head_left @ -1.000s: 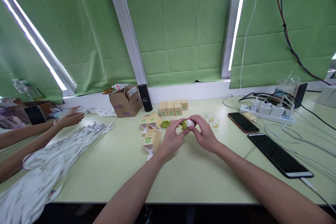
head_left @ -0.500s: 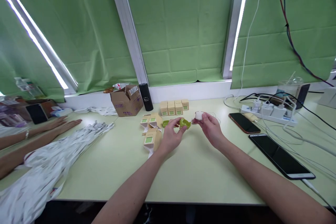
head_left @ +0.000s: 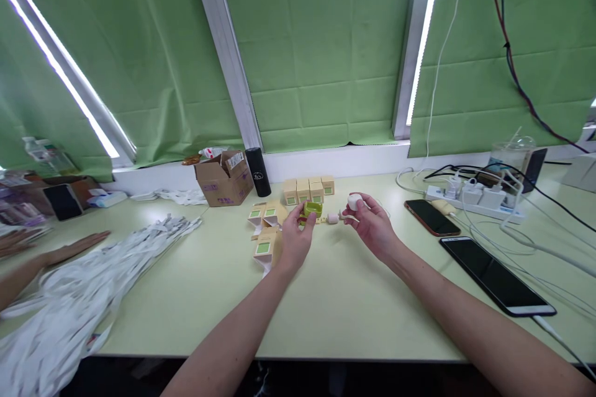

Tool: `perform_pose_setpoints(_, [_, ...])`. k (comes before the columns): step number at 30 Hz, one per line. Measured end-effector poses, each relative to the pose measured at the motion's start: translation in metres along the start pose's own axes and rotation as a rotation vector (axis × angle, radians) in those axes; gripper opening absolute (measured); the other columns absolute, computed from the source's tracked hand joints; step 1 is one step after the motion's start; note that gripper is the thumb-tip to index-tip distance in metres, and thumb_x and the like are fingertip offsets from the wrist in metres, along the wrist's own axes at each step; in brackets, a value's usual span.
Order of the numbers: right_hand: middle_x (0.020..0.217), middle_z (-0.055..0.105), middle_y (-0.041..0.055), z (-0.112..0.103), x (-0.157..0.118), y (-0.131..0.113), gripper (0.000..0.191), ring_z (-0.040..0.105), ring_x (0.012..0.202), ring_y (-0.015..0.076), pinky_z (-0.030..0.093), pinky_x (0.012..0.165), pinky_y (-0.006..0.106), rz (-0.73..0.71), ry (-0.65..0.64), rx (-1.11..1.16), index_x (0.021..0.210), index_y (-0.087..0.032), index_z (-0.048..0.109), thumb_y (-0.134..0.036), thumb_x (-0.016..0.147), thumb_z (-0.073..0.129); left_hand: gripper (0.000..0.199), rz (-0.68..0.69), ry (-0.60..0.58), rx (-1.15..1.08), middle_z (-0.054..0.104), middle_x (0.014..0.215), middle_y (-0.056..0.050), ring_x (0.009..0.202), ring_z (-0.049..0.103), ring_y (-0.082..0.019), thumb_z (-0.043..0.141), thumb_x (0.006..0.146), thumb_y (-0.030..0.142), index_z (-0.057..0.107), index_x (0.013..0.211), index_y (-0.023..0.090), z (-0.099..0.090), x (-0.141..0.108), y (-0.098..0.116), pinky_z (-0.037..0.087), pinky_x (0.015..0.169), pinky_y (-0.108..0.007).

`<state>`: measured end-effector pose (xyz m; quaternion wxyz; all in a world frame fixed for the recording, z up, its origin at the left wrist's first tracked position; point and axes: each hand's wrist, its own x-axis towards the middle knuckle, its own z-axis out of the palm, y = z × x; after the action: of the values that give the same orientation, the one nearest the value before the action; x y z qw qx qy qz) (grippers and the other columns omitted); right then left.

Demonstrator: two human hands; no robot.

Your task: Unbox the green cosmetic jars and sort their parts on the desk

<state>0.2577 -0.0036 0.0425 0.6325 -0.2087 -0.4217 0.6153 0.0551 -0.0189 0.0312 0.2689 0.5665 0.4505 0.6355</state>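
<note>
Green case: here it is, glossy, plastic-looking and hollow, a small rounded-corner shell (head_left: pixel 313 208) up off the table in the left hand.
White piece: a smooth, pale, rounded little block (head_left: pixel 354 201), perched at the right fingertips above the tabletop (head_left: pixel 354 298).
Which way: the case shows its hollow upward and toward us, its longer side seeming to run left to right; the white piece is too stubby to call a long axis.
Looks: olive-green with a brighter inside for the case, plain matte white for the piece.
Left hand (head_left: pixel 297 239): thumb and fingers gripping the case from its sides.
Right hand (head_left: pixel 376 231): thumb and fingertips pinching the white piece, lower fingers loosely curled.
Between the hands: a small whitish object (head_left: pixel 332 218), detail too small to tell.
Cartons: boxy, kraft-brown card with green squares; an open one (head_left: pixel 269 247) sits beside the left wrist, a neat row (head_left: pixel 303 192) behind.
</note>
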Motion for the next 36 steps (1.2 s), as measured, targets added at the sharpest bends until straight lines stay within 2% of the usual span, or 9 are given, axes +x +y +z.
perform_pose_setpoints(7, [0.096, 0.069, 0.0011, 0.002, -0.003, 0.001, 0.054, 0.068, 0.095, 0.0201, 0.056, 0.098, 0.043, -0.063, -0.033, -0.275, 0.122, -0.026, 0.07, -0.043, 0.074, 0.088, 0.052, -0.002, 0.007, 0.068, 0.072, 0.127, -0.014, 0.109, 0.069, -0.025, 0.071, 0.092, 0.049, 0.065, 0.132, 0.017, 0.001, -0.002, 0.004, 0.057, 0.096, -0.039])
perform_pose_setpoints(9, [0.102, 0.067, 0.0016, 0.0, -0.002, 0.003, 0.058, 0.067, 0.097, 0.0205, 0.057, 0.095, 0.042, -0.096, -0.013, -0.353, 0.123, -0.027, 0.068, -0.039, 0.07, 0.088, 0.051, 0.006, 0.009, 0.077, 0.073, 0.125, -0.014, 0.108, 0.069, -0.024, 0.071, 0.092, 0.048, 0.066, 0.131, 0.017, 0.001, -0.003, 0.006, 0.057, 0.096, -0.039])
perform_pose_setpoints(12, [0.105, 0.063, 0.0019, -0.005, 0.003, 0.006, 0.056, 0.067, 0.092, 0.02, 0.058, 0.082, 0.038, -0.175, 0.059, -0.487, 0.118, -0.026, 0.064, -0.033, 0.067, 0.086, 0.05, 0.004, 0.015, 0.08, 0.073, 0.123, -0.014, 0.105, 0.069, -0.024, 0.071, 0.092, 0.047, 0.067, 0.131, 0.017, 0.001, -0.003, 0.008, 0.057, 0.093, -0.037])
perform_pose_setpoints(16, [0.104, 0.065, 0.0044, -0.019, 0.01, 0.005, 0.037, 0.063, 0.087, 0.021, 0.054, 0.074, 0.037, -0.343, 0.103, -0.834, 0.112, -0.024, 0.06, -0.026, 0.077, 0.074, 0.049, -0.004, 0.019, 0.098, 0.073, 0.124, -0.013, 0.105, 0.068, -0.023, 0.07, 0.092, 0.047, 0.066, 0.131, 0.017, 0.002, -0.003, 0.009, 0.056, 0.093, -0.037])
perform_pose_setpoints(19, [0.111, 0.063, 0.0074, -0.032, 0.013, 0.007, 0.03, 0.062, 0.096, 0.0242, 0.053, 0.079, 0.039, -0.506, -0.001, -1.141, 0.109, -0.024, 0.063, -0.015, 0.08, 0.063, 0.049, -0.008, 0.02, 0.112, 0.073, 0.124, -0.013, 0.105, 0.067, -0.023, 0.07, 0.093, 0.047, 0.066, 0.132, 0.018, 0.002, -0.003, 0.008, 0.056, 0.092, -0.036])
perform_pose_setpoints(22, [0.115, 0.059, 0.0105, -0.043, 0.016, 0.017, 0.039, 0.061, 0.101, 0.0257, 0.053, 0.083, 0.04, -0.567, -0.129, -1.365, 0.115, -0.023, 0.066, -0.005, 0.082, 0.053, 0.049, 0.001, 0.026, 0.127, 0.072, 0.124, -0.013, 0.104, 0.067, -0.023, 0.07, 0.092, 0.048, 0.066, 0.132, 0.019, 0.001, -0.004, 0.008, 0.055, 0.092, -0.036])
perform_pose_setpoints(26, [0.115, 0.059, 0.0132, -0.05, 0.02, 0.032, 0.046, 0.059, 0.104, 0.0275, 0.052, 0.083, 0.039, -0.555, -0.22, -1.582, 0.117, -0.021, 0.068, 0.001, 0.081, 0.049, 0.049, 0.011, 0.022, 0.132, 0.072, 0.125, -0.013, 0.104, 0.067, -0.023, 0.07, 0.093, 0.048, 0.066, 0.133, 0.019, 0.001, -0.004, 0.009, 0.054, 0.093, -0.037])
perform_pose_setpoints(30, [0.116, 0.064, 0.0147, -0.051, 0.024, 0.036, 0.047, 0.058, 0.105, 0.0288, 0.05, 0.088, 0.039, -0.547, -0.222, -1.713, 0.122, -0.017, 0.065, 0.002, 0.081, 0.051, 0.049, 0.01, 0.034, 0.127, 0.072, 0.125, -0.012, 0.103, 0.067, -0.023, 0.071, 0.092, 0.048, 0.067, 0.132, 0.02, 0.001, -0.004, 0.008, 0.055, 0.091, -0.036])
perform_pose_setpoints(36, [0.109, 0.071, 0.0133, -0.051, 0.022, 0.036, 0.033, 0.06, 0.104, 0.0293, 0.045, 0.086, 0.038, -0.537, -0.262, -1.834, 0.106, -0.017, 0.066, 0.001, 0.082, 0.053, 0.049, 0.013, 0.027, 0.136, 0.072, 0.125, -0.013, 0.106, 0.066, -0.024, 0.07, 0.093, 0.048, 0.067, 0.132, 0.019, 0.001, -0.005, 0.009, 0.054, 0.092, -0.036])
